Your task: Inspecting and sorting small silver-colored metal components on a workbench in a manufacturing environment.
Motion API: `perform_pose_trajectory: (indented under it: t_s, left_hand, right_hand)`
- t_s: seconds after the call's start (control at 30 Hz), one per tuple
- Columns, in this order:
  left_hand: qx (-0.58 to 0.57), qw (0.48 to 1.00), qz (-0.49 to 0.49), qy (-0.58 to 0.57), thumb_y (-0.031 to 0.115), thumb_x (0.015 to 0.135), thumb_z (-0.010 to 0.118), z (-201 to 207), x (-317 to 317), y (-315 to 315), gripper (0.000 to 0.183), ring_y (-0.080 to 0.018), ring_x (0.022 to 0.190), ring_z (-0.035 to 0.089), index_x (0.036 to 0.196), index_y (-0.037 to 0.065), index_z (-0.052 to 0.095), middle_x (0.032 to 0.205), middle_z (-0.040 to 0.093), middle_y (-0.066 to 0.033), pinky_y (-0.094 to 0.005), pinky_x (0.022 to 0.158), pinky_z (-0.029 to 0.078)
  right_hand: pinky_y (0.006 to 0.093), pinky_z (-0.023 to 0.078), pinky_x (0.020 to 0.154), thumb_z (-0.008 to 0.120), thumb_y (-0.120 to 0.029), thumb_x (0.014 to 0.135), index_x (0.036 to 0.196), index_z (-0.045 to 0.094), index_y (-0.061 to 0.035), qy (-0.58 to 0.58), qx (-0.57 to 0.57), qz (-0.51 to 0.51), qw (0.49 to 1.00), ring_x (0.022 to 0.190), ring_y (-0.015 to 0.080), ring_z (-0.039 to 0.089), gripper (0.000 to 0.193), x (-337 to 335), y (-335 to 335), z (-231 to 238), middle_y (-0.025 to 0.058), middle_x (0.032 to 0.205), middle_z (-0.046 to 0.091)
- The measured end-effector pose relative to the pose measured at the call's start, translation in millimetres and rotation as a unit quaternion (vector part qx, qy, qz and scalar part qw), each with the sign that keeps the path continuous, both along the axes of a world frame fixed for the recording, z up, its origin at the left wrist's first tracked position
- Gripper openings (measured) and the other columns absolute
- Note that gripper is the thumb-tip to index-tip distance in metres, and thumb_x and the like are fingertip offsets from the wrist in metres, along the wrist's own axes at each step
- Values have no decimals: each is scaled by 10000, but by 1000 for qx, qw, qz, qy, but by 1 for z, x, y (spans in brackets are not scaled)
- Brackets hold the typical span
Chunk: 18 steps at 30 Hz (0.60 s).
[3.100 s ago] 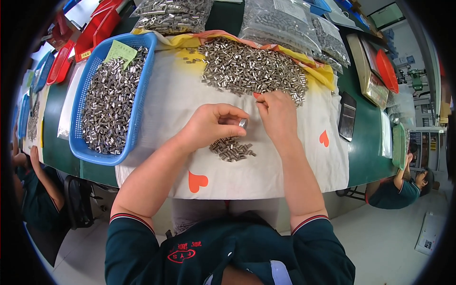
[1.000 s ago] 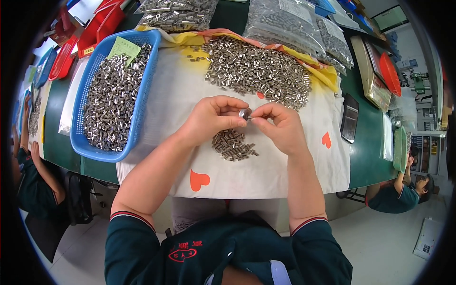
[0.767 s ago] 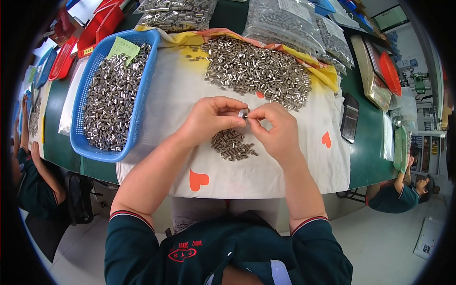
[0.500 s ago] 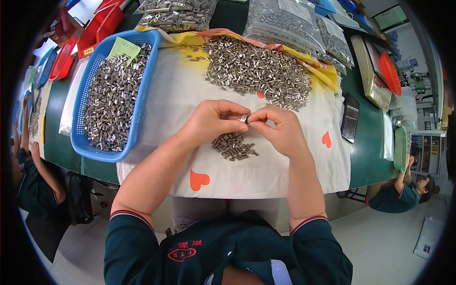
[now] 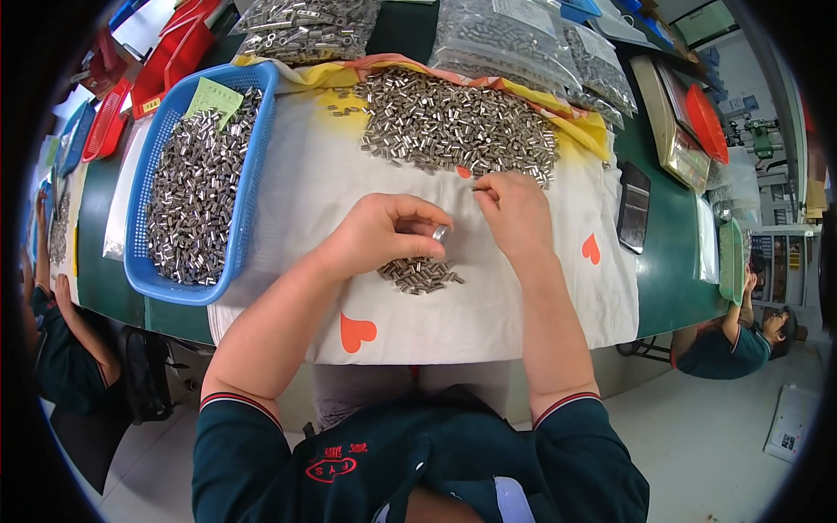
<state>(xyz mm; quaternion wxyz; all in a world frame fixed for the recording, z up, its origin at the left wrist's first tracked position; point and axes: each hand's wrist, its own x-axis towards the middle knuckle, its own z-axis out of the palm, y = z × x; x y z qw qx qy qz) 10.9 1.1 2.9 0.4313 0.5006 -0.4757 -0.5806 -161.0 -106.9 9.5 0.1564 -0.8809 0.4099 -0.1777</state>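
Observation:
My left hand (image 5: 379, 234) is closed, pinching a shiny silver ring-like metal piece (image 5: 441, 233) between thumb and fingers. Below it, on the white cloth (image 5: 288, 218), lies a small heap of short metal cylinders (image 5: 422, 277). My right hand (image 5: 516, 209) is closed too, at the near edge of a large spread of similar cylinders (image 5: 462, 122). A small dark piece (image 5: 477, 188) shows at its fingertips; it looks like one of the cylinders. The two hands are apart.
At the left stands a blue plastic basket (image 5: 134, 248) full of cylinders, with a green paper slip (image 5: 214, 102) on top. Clear bags of metal parts (image 5: 506, 39) line the back. A dark phone (image 5: 635, 207) lies on the right. Other people sit at both sides.
My right hand has drawn away from the left, moving up and to the right toward the large spread. The left hand keeps its silver piece.

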Motion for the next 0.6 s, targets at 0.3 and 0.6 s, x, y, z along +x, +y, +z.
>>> perform_pose_trajectory:
  t_s: [0.3, 0.6]
  left_hand:
    - [25, 982, 101, 158, -2, 742, 652, -3, 2, -2, 302, -79, 780, 582, 1031, -24, 570, 863, 611, -37, -202, 695, 484]
    - [15, 992, 110, 63, 43, 708, 700, -3, -4, -2, 295, -69, 724, 566, 985, -13, 614, 807, 622, -33, -203, 661, 473]
  right_hand:
    - [226, 427, 628, 603, -1, 709, 776, 600, -30, -233, 335, 89, 909, 682, 100, 545, 73, -1, 19, 18, 27, 740, 595]
    - [313, 453, 599, 623, -20, 640, 687, 564, -40, -152, -19, 153, 976, 665, 216, 548, 78, 11, 35, 16, 65, 680, 562]
